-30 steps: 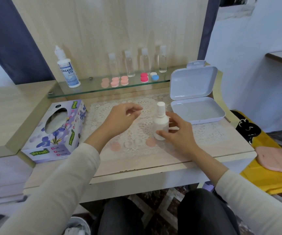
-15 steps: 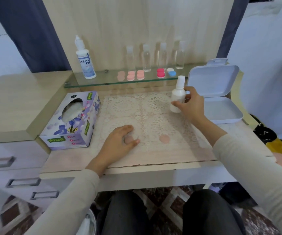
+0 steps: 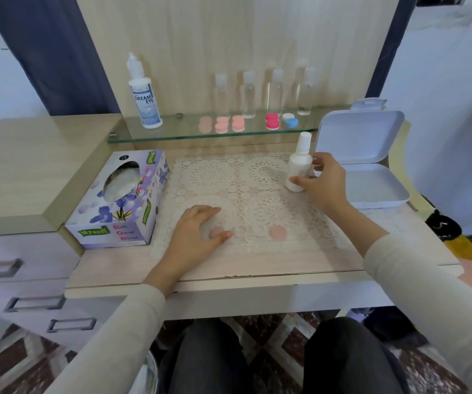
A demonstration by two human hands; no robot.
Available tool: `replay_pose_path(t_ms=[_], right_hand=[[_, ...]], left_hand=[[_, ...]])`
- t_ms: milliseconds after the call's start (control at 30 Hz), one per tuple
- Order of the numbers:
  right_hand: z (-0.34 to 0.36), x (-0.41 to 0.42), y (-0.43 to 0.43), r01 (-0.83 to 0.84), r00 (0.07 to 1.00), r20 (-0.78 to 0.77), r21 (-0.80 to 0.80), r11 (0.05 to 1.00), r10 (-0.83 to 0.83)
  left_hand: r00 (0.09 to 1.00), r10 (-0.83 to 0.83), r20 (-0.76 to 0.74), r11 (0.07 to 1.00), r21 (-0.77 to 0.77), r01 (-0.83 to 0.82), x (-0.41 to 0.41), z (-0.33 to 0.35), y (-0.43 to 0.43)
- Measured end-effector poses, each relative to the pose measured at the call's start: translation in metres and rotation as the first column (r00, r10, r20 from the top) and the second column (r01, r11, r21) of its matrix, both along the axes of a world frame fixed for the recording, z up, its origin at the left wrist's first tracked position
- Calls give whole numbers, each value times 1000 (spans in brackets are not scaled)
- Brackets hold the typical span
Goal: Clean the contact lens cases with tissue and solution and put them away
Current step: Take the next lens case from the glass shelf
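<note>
The right hand [image 3: 321, 183] grips one small white bottle [image 3: 298, 163], upright on the lace mat [image 3: 217, 177]. The left hand [image 3: 195, 237] lies relaxed on the mat, its thumb touching one of two pink caps [image 3: 217, 231]; one clear lens case [image 3: 248, 231] lies between the caps. The glass shelf [image 3: 178, 132] bears five closed cases [image 3: 237, 123], four clear bottles [image 3: 248, 95] and one large solution bottle [image 3: 144, 100]. One tissue box [image 3: 121, 206] stands left of the mat, and one open white box [image 3: 371, 183] right.

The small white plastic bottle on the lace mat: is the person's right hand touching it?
Touching. The head view shows the right hand gripping the small white plastic bottle, thumb on its front, fingers behind.
</note>
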State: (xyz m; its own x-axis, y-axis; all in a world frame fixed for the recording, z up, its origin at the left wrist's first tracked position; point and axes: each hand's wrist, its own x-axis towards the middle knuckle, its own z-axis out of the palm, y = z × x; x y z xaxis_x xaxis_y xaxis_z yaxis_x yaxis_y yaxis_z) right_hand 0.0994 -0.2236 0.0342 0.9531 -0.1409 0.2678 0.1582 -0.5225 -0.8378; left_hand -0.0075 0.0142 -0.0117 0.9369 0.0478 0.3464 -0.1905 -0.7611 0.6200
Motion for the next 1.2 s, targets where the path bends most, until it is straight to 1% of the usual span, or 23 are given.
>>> replay_pose_path(t_ms=[133,200,300,433,567,667,800,933,1000,1133,1200], right_hand=[[4,-17,4,74,996,44,-5,997,-73],[4,-29,7,70,996,63,-23,997,-69],[2,-47,15,-93,994,47,-53,994,95],[-4,-66,21,-314,949,-11,-133,940,315],[-13,-76,23,-401,916,-96,-229,887,389],[-20,-79,25,-432,901,-118,-302,850,417],[-28,-78,29,-435,899,-103,-315,844,425],[-32,-75,33,-442,895,-92,-308,842,437],[-32,-75,33,-448,892,-93,-302,841,442],[-34,-74,34,-454,888,-79,-300,839,453],[-35,-74,33,-453,887,-62,-297,840,457]], left_hand=[[1000,-4,-17,1000,-15,3,-2,0,0],[999,-26,-30,999,-26,25,-4,0,1],[993,-88,-76,996,-36,85,-7,3,8],[989,-105,-107,994,-51,100,-10,5,14],[990,-103,-95,993,-70,97,-11,6,13],[992,-93,-85,994,-69,87,-11,5,12],[994,-69,-84,996,-58,64,-12,4,11],[999,-35,-26,999,39,36,-16,2,8],[1000,-6,-8,1000,11,6,-18,4,7],[999,44,4,991,-124,-43,-20,9,5],[999,46,-2,985,-166,-46,-20,10,0]])
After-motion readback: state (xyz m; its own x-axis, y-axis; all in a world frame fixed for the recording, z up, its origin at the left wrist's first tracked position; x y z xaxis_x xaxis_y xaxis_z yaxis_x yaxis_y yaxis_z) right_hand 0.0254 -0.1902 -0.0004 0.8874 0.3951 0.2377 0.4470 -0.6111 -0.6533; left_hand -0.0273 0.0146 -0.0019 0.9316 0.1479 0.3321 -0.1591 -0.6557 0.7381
